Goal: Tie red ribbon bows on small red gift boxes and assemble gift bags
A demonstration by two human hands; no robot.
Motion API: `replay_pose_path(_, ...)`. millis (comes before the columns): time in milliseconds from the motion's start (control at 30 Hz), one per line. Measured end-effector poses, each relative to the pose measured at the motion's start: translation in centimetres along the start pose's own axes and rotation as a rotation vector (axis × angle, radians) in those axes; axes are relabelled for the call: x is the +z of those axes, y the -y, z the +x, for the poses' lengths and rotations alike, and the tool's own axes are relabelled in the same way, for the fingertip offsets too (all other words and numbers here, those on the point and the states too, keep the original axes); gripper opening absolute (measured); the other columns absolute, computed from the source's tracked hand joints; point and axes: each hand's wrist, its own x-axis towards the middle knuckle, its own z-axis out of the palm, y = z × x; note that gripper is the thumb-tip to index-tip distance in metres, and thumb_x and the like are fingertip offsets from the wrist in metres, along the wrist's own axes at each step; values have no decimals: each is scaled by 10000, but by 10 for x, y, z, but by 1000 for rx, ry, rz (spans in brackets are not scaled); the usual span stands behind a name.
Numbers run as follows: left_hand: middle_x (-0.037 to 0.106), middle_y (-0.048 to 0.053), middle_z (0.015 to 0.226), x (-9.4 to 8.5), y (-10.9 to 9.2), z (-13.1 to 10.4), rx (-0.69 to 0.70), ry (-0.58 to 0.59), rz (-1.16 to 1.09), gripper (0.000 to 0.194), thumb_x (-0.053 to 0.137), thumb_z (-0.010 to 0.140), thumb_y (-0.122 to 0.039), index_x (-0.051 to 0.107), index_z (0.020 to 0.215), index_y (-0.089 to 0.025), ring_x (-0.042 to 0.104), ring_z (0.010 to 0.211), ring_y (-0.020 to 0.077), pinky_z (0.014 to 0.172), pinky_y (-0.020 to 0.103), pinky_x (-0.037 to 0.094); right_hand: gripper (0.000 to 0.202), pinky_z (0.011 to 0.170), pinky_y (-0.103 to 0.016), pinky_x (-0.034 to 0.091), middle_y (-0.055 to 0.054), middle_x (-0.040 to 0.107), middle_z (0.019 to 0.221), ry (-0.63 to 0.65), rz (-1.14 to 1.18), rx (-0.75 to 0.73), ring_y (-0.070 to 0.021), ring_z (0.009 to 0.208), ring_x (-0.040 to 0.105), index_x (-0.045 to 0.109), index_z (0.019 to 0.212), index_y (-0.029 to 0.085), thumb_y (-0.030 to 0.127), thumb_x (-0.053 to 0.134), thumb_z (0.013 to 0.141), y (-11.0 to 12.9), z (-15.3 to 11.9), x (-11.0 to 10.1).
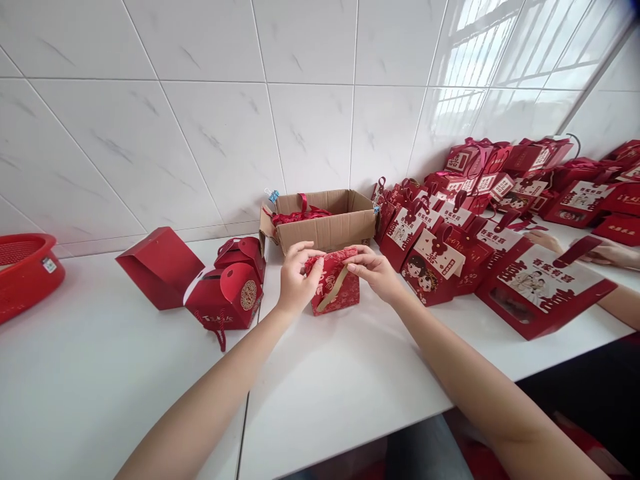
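- Far-left edge: red plastic basin, white label on its side, on white table nr tiled wall.
- Next R: plain red box, tilted, w/ a slanted top.
- Just R of it: red box w/ round gold seal, red cord hanging off its near side; another red box behind, on far side.
- Ctr, far side: open cardboard box nr wall, red ribbon stuff inside, blue clips at L & R ends.
- Ctr, nearer: L hand, fingers bent, nearly closed, pinching top L of small red box.
- Small red box: upright on table btwn both hands, in front of cardboard box; gold ribbon slants across its front, pale print to L of it.
- R hand: thumb & fingers nearly closed on top R of small red box, by upper end of gold ribbon.
- R of hands: group of red gift boxes w/ handles, one w/ cartoon couple; big window box at near side.
- Far R: stacked red boxes w/ ribbons nr wall.
- R edge: another person's hands, partly hidden behind window box.
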Motion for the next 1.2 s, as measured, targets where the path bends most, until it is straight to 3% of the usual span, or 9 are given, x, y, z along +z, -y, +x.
replay_pose_path(100, 694, 73, 1002, 1, -3, -2, -80, 85, -146, 154, 596, 823, -290, 686, 873, -176, 636, 955, 205, 793, 307, 505, 169, 1044, -395, 415, -13, 473, 1381, -65, -38, -54, -240, 1306, 426, 752, 860, 307, 432, 719, 752, 5, -8, 0)
replay_pose_path(233, 731, 71, 872, 5, -9, -8, -185, 190, -310, 208, 634, 799, -337, 709, 862, -154, 662, 797, 190, 734, 299, 516, 127, 1073, -420, 392, 31, 398, 1458, -53, -50, -99, -249, 1359, 365, 756, 857, 336, 398, 733, 749, 16, -17, 2)
replay_pose_path(767, 733, 48, 839, 14, -15, -21, -91, 152, -325, 157, 612, 827, -309, 707, 845, -186, 668, 760, 176, 683, 280, 519, 94, 968, -404, 484, 18, 479, 1401, -35, -66, -126, -243, 1217, 520, 761, 811, 338, 327, 769, 718, 11, -19, -6)
replay_pose_path(1200, 728, 45, 827, 15, -18, -24, -61, 150, -308, 153, 606, 832, -300, 707, 851, -187, 660, 746, 169, 679, 278, 513, 124, 1024, -441, 415, -22, 539, 1331, -87, -143, -166, -266, 1221, 513, 694, 678, 256, 338, 785, 691, 16, -19, -5)
